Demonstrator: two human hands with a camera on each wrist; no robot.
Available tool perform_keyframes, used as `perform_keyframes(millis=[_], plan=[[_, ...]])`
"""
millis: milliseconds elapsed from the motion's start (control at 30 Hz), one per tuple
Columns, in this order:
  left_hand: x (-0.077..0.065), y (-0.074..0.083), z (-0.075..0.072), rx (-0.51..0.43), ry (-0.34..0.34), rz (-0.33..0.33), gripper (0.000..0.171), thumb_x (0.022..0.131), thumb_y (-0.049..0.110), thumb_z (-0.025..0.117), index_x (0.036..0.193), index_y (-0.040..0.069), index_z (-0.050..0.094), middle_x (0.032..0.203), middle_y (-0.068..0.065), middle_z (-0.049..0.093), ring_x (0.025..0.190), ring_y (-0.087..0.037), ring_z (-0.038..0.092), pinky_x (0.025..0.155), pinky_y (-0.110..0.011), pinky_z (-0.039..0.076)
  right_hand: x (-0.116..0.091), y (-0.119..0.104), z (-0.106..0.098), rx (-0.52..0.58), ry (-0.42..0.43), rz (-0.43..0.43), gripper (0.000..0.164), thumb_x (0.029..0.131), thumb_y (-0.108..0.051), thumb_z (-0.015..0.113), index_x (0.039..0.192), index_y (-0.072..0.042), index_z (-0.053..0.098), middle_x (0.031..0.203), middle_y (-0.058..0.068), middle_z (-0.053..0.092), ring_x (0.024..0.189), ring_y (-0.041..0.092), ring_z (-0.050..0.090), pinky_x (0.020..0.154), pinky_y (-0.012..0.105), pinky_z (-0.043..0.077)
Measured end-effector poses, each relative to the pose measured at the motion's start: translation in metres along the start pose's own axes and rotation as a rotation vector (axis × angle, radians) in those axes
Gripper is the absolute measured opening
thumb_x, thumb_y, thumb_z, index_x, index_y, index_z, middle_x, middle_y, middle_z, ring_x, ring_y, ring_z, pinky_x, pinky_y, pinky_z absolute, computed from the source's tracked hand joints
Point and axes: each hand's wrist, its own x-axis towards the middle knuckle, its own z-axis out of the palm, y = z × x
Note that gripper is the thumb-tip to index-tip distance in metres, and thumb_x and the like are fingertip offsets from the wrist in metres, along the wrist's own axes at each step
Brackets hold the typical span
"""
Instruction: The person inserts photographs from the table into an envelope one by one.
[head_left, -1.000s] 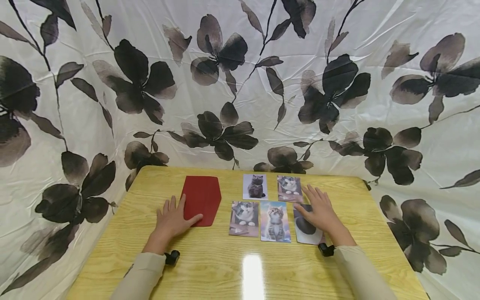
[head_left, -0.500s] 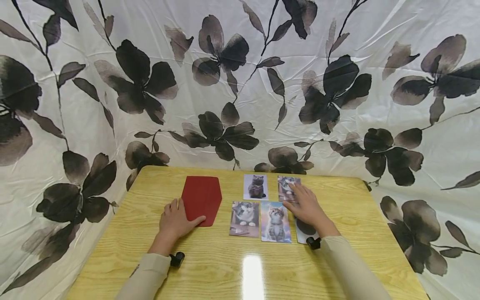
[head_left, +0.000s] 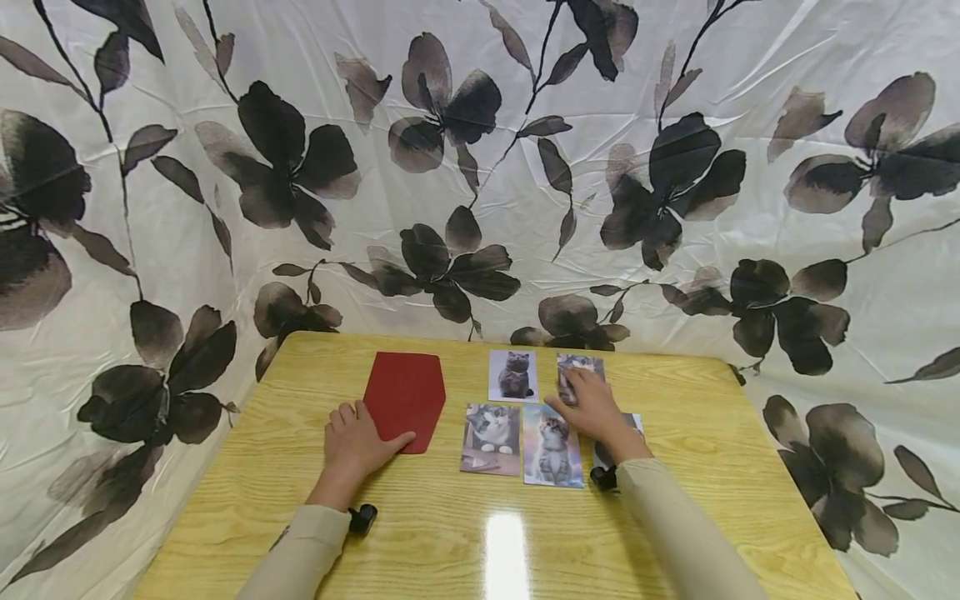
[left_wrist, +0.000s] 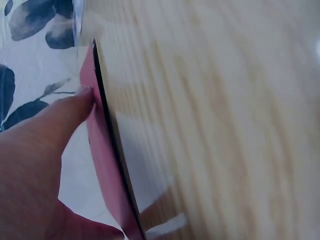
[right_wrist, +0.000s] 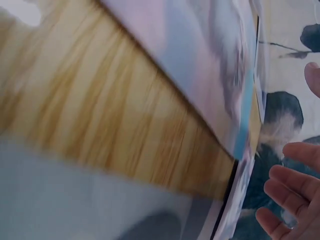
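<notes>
My left hand (head_left: 351, 448) rests at the lower left of a flat red piece (head_left: 407, 396) shaped like an envelope with its flap out; the left wrist view shows the thumb (left_wrist: 82, 100) on its edge. My right hand (head_left: 592, 408) is over the cards, fingers loosely bent and holding nothing in the right wrist view. Its fingers partly cover the top right cat card (head_left: 592, 363), and its thumb is by the fluffy kitten card (head_left: 553, 458). The hand and wrist hide most of the lower right card (head_left: 636, 421). Whether the fingertips touch a card, I cannot tell.
A grey cat card (head_left: 513, 375) lies at the back, and a white-and-grey cat card (head_left: 491, 440) lies in the front row. All are on a yellow wood-grain table (head_left: 435, 533). Flower-printed cloth (head_left: 480, 167) hangs behind and at the sides.
My right hand has moved left from the lower right card toward the middle, over the top right card. My left hand has shifted very slightly, its fingers drawn in; the cards lie as before.
</notes>
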Motion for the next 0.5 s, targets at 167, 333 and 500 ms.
perform_keyframes(millis=[167, 333, 500], plan=[[0.000, 0.004, -0.002, -0.024, 0.011, -0.018, 0.114, 0.083, 0.069, 0.080, 0.139, -0.023, 0.042, 0.118, -0.038, 0.047, 0.115, -0.051, 0.045, 0.100, -0.061, 0.041, 0.008, -0.006, 0.007, 0.011, -0.002, -0.007, 0.072, 0.102, -0.050, 0.070, 0.151, 0.001, 0.057, 0.148, 0.026, 0.058, 0.139, 0.049, 0.051, 0.115, 0.068, 0.038], [0.001, 0.006, -0.005, -0.030, -0.004, -0.045, 0.113, 0.083, 0.068, 0.082, 0.137, -0.023, 0.043, 0.117, -0.040, 0.046, 0.114, -0.051, 0.046, 0.099, -0.061, 0.042, 0.015, -0.010, 0.013, 0.025, -0.013, 0.009, 0.066, 0.103, -0.049, 0.070, 0.145, 0.001, 0.061, 0.145, 0.024, 0.059, 0.135, 0.045, 0.054, 0.115, 0.063, 0.041], [0.001, 0.007, -0.007, -0.047, -0.021, -0.077, 0.110, 0.082, 0.064, 0.084, 0.137, -0.022, 0.044, 0.117, -0.041, 0.046, 0.113, -0.053, 0.047, 0.097, -0.061, 0.043, 0.020, -0.016, 0.018, 0.068, -0.019, 0.053, 0.062, 0.101, -0.044, 0.074, 0.141, 0.003, 0.064, 0.133, 0.023, 0.063, 0.122, 0.042, 0.058, 0.108, 0.061, 0.045]])
